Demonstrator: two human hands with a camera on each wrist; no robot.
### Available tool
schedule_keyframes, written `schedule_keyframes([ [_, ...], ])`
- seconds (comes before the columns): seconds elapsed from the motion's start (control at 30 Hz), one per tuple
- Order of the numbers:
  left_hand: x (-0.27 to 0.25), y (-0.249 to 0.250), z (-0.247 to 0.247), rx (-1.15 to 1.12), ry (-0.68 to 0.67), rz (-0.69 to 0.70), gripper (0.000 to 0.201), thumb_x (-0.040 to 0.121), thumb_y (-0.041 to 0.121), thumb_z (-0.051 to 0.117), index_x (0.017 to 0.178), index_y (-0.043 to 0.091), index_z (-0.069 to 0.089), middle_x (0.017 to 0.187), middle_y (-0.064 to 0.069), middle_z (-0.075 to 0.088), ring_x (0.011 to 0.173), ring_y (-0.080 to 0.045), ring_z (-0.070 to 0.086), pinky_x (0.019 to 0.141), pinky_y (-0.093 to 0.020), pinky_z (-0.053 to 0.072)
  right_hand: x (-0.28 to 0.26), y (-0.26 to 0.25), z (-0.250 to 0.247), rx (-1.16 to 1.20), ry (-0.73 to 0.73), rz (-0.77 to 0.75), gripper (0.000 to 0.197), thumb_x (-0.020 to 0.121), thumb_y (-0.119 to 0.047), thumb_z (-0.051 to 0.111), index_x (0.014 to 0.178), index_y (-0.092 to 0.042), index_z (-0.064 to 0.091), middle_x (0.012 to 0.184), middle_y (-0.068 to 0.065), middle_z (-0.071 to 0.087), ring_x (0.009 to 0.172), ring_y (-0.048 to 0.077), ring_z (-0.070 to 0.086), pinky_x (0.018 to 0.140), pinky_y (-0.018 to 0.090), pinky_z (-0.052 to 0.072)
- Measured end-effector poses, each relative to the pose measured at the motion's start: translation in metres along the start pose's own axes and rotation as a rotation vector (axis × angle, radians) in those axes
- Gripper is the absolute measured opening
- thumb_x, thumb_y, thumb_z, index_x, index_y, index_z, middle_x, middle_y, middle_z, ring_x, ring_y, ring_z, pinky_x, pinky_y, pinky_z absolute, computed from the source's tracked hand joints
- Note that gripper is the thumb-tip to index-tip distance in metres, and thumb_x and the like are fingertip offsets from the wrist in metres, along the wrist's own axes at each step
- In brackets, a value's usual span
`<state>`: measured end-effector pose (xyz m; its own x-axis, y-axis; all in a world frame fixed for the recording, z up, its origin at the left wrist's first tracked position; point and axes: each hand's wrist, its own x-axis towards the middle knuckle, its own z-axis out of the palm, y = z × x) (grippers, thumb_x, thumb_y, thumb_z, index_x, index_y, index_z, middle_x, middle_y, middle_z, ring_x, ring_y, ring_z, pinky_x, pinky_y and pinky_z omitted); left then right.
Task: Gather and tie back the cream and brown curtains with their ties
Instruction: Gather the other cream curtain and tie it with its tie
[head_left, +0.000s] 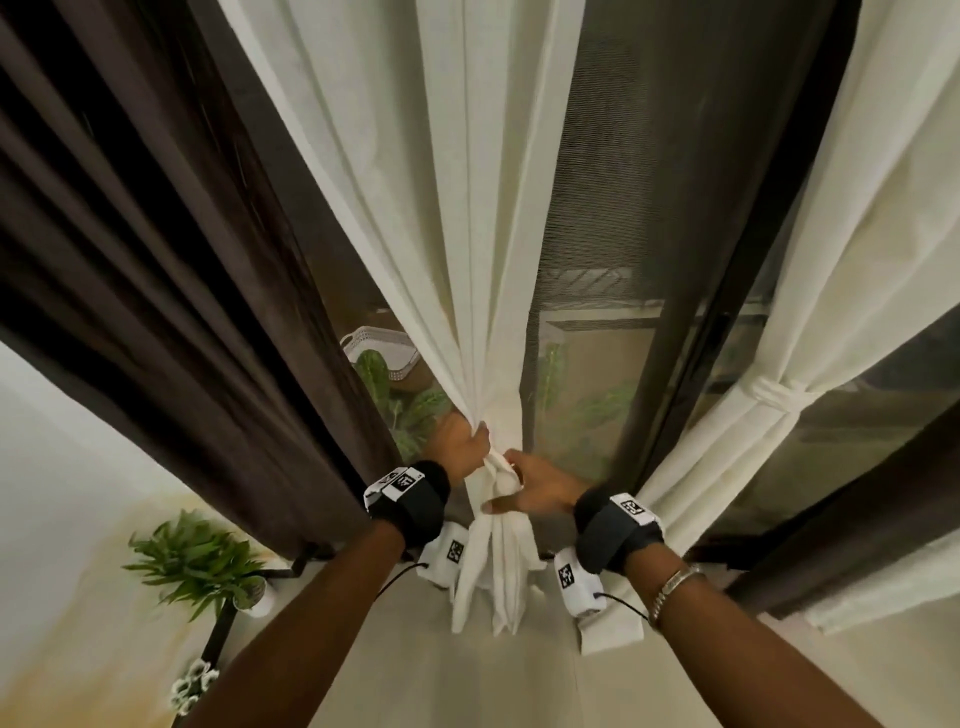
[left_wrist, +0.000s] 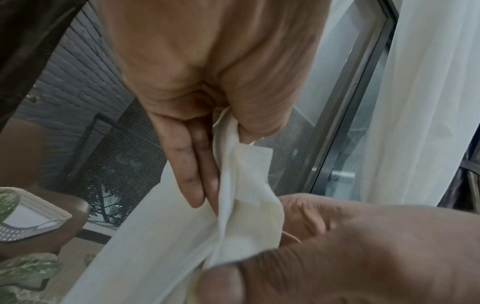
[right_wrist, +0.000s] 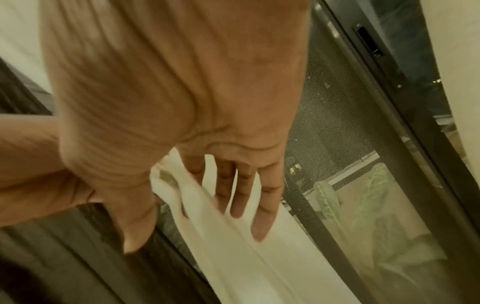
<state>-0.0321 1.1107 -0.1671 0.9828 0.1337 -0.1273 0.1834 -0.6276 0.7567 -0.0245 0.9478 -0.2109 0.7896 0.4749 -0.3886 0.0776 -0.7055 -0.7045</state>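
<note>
The middle cream curtain (head_left: 483, 260) is bunched into a narrow neck at waist height, and its tail (head_left: 493, 571) hangs below. My left hand (head_left: 462, 447) grips that neck from the left; in the left wrist view its thumb and fingers (left_wrist: 192, 181) pinch the cream fabric (left_wrist: 244, 185). My right hand (head_left: 524, 486) lies on a cream wrap or knot (head_left: 506, 480) with straight, spread fingers (right_wrist: 239, 197) and the thumb held out. The brown curtain (head_left: 156, 260) on the left hangs loose. At the right a second cream curtain (head_left: 857, 234) is held by its tie (head_left: 774, 395).
A dark mesh screen door (head_left: 597, 208) and its frame (head_left: 660, 364) stand just behind the curtains. Leafy plants and a white basket (head_left: 382, 351) sit outside. A potted plant (head_left: 197, 561) on a black stand is at lower left. More brown curtain (head_left: 831, 519) hangs at the right.
</note>
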Motion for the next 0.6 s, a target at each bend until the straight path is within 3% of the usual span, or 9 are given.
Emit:
schedule_keyframes([
  [0.07,-0.001,-0.002,-0.002,0.021,-0.008,-0.010,0.039,0.104,0.022,0.052,0.098,-0.011,0.072,0.100,-0.028,0.076,0.096,-0.040,0.075,0.084,-0.038,0.060,0.004,0.004,0.008,-0.050,0.103,-0.055,0.043,0.082,-0.040,0.085,0.108,-0.013,0.063,0.103,-0.001,0.068,0.094,0.021,0.063,0.088,0.040,0.053],
  [0.13,-0.004,-0.003,-0.005,0.013,-0.010,-0.012,0.037,0.103,0.020,0.052,0.101,-0.011,0.072,0.101,-0.028,0.076,0.097,-0.040,0.075,0.085,-0.042,0.061,0.004,0.004,0.007,-0.042,0.265,-0.126,0.024,0.085,-0.022,0.078,0.086,-0.007,0.060,0.081,-0.005,0.060,0.075,0.018,0.055,0.073,0.038,0.048],
  [0.2,-0.008,-0.002,-0.009,0.015,-0.029,-0.011,0.043,0.097,0.027,0.049,0.105,-0.009,0.072,0.106,-0.027,0.075,0.102,-0.040,0.073,0.089,-0.042,0.060,-0.002,0.002,0.000,-0.088,0.334,-0.164,0.016,0.086,-0.013,0.068,0.076,-0.013,0.054,0.074,-0.008,0.055,0.069,0.014,0.051,0.066,0.034,0.043],
  [0.27,-0.010,-0.004,-0.013,0.030,-0.050,-0.023,0.047,0.093,0.031,0.048,0.101,-0.008,0.073,0.104,-0.026,0.076,0.102,-0.039,0.072,0.091,-0.039,0.058,-0.010,0.002,-0.008,-0.251,0.375,-0.150,0.011,0.090,-0.015,0.061,0.083,-0.024,0.059,0.083,-0.006,0.060,0.074,0.016,0.055,0.068,0.033,0.044],
  [0.33,-0.013,-0.005,-0.016,0.014,-0.071,-0.057,0.037,0.096,0.024,0.054,0.095,-0.008,0.073,0.095,-0.022,0.078,0.095,-0.037,0.074,0.090,-0.038,0.060,-0.018,0.007,-0.016,-0.450,0.518,-0.135,0.006,0.092,-0.020,0.059,0.096,-0.023,0.061,0.093,-0.003,0.063,0.078,0.020,0.059,0.066,0.034,0.050],
  [0.4,-0.017,-0.007,-0.016,-0.006,-0.133,-0.076,0.041,0.091,0.029,0.055,0.096,-0.006,0.075,0.087,-0.017,0.080,0.091,-0.032,0.076,0.092,-0.040,0.061,-0.023,0.011,-0.024,-0.529,0.650,-0.139,0.009,0.093,-0.022,0.061,0.102,-0.021,0.057,0.092,-0.001,0.064,0.071,0.021,0.058,0.059,0.035,0.051],
  [0.47,-0.026,-0.008,-0.013,-0.005,-0.236,-0.084,0.045,0.087,0.034,0.052,0.099,-0.003,0.075,0.083,-0.013,0.081,0.092,-0.026,0.076,0.097,-0.039,0.058,-0.022,0.013,-0.032,-0.533,0.739,-0.112,0.014,0.095,-0.022,0.062,0.106,-0.019,0.055,0.086,0.000,0.064,0.063,0.022,0.053,0.054,0.032,0.044],
  [0.6,-0.043,-0.006,-0.004,0.009,-0.345,-0.051,0.037,0.099,0.025,0.049,0.098,0.002,0.078,0.087,-0.011,0.082,0.096,-0.018,0.075,0.101,-0.031,0.054,-0.013,-0.003,-0.044,-0.299,0.803,-0.052,0.013,0.098,-0.022,0.056,0.107,-0.014,0.051,0.071,0.007,0.064,0.062,0.036,0.062,0.056,0.038,0.048],
])
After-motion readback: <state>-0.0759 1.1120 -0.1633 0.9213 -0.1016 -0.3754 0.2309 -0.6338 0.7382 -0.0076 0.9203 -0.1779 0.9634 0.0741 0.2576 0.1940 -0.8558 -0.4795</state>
